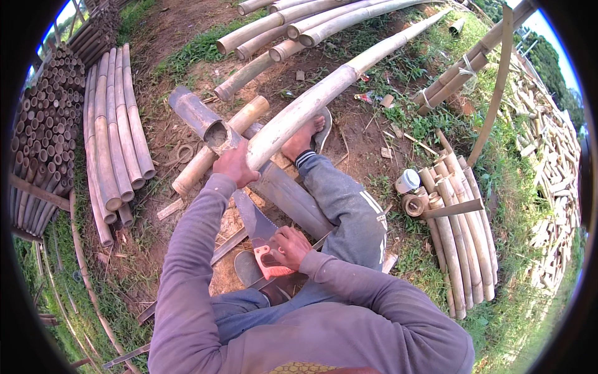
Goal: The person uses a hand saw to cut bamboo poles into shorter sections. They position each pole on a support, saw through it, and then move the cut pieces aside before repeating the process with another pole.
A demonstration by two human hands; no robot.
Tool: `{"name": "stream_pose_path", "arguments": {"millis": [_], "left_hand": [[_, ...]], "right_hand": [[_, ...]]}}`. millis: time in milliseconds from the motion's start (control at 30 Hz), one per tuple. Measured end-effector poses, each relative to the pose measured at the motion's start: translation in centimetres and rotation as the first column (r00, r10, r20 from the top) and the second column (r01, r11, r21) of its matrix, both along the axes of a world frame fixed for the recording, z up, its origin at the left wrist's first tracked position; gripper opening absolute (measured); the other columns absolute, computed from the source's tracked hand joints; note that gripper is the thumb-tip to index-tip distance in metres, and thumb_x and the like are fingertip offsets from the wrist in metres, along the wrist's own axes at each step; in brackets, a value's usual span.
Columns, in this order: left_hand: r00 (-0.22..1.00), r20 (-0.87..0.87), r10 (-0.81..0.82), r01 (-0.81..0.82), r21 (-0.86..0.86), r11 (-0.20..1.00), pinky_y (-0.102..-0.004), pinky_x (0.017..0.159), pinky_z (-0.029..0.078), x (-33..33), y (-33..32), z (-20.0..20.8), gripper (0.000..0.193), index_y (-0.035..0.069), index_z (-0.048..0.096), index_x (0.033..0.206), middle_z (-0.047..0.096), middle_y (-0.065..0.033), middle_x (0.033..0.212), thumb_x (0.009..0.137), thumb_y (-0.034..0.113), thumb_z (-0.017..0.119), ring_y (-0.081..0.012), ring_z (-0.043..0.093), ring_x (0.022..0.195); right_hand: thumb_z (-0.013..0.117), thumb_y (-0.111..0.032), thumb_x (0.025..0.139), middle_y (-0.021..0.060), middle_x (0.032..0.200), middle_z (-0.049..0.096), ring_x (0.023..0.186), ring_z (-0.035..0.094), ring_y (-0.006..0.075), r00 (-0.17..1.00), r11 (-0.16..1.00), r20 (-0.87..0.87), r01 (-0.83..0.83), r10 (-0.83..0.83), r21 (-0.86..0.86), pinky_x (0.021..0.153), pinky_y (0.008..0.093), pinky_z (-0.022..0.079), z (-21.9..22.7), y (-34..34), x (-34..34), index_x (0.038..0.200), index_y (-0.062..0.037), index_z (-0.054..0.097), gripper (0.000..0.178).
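Observation:
My left hand (235, 166) is closed around the near end of a long pale bamboo pole (311, 106), which slants away to the far right. In my right hand (291, 248) is a handsaw (254, 219); its orange handle sits under my fingers and its toothed blade points forward, just below my left hand. The blade appears apart from the pole. Beneath both lies a thick, dark grey bamboo piece (289, 196), crossed by a shorter tan bamboo length (199, 168). My bare foot (300, 138) is beside the pole, a sandal partly under it.
Cut bamboo poles (115, 131) lie to the left, near a tall stack of bamboo ends (47, 118). More poles (280, 31) lie ahead. At right are a bundle of short bamboo (461, 237), a white tin (407, 181) and a scrap heap (542, 174). Sawdust covers the ground below the saw.

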State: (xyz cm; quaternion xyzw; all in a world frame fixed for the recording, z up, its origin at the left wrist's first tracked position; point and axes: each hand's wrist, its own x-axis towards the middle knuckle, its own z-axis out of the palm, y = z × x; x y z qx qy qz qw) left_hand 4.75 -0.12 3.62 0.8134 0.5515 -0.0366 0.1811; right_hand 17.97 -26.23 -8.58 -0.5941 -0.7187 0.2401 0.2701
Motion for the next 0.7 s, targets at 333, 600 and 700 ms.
{"name": "stream_pose_path", "arguments": {"millis": [333, 600, 700], "left_hand": [[0.973, -0.144, 0.180, -0.149, 0.200, 0.968, -0.0478, 0.111, 0.050, -30.8, -14.9, 4.9, 0.100, 0.010, 0.047, 0.151, 0.068, -0.0172, 0.134, 0.064, 0.030, 0.093, -0.0398, 0.068, 0.121], [0.169, -0.154, 0.974, -0.673, 0.704, 0.228, -0.0545, 0.129, 0.029, -55.2, -32.6, 1.0, 0.089, 0.012, 0.043, 0.158, 0.054, -0.0135, 0.157, 0.081, 0.020, 0.087, -0.0323, 0.053, 0.145], [0.178, 0.525, 0.832, -0.961, 0.275, 0.032, -0.0494, 0.119, 0.044, -54.3, -35.5, -6.9, 0.078, -0.001, 0.045, 0.155, 0.054, -0.0227, 0.154, 0.091, 0.022, 0.084, -0.0364, 0.056, 0.136]], "right_hand": [[0.079, -0.031, 0.101, 0.0095, 0.114, 0.074, 0.097, 0.067, 0.0149, 0.401, 0.782, -0.771, 0.593, -0.495, -0.194, 0.084, 0.0313, 0.056, 4.7, 17.6, 17.1, 0.132, 0.0049, 0.064, 0.050], [0.085, -0.051, 0.089, 0.0124, 0.145, 0.060, 0.133, 0.058, 0.0353, -0.271, 0.861, -0.857, 0.149, -0.438, -0.487, 0.114, 0.0581, 0.047, 10.5, 27.6, 5.4, 0.154, -0.0124, 0.048, 0.084], [0.084, -0.036, 0.090, 0.0080, 0.143, 0.059, 0.134, 0.057, 0.0326, -0.292, 0.837, -0.793, -0.056, -0.535, -0.544, 0.117, 0.0597, 0.043, 9.9, 23.6, -7.4, 0.151, -0.0161, 0.051, 0.073]]}}
